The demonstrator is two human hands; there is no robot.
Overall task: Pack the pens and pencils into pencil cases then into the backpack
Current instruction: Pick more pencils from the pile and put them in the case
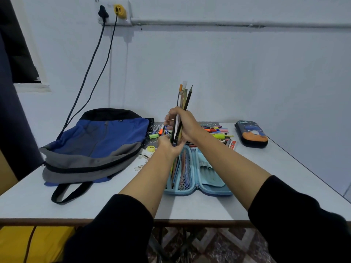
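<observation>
My right hand (187, 126) was closed round the middle of an upright bundle of pencils and pens (183, 103), fingers curled about the shafts. My left hand (168, 148) cupped and pinched the lower ends of the bundle, most likely to level the tips so that the set would enter as one unit. The bundle stood just above the far end of the open light-blue zip-around pencil case (209, 179). This case lay flat on the white table (284, 158) with its mesh pocket facing up, and several pencils already lay in its left half. A loose heap of coloured markers and pens (218, 132) lay beyond the case, within reach for later loads. The blue, grey and black fabric backpack (95, 145) lay to the left; its zip appeared closed, so I judged packing into it not yet begun. A closed dark hard-shell pencil case with an orange and blue print (251, 133) sat at the far right, well apart.
</observation>
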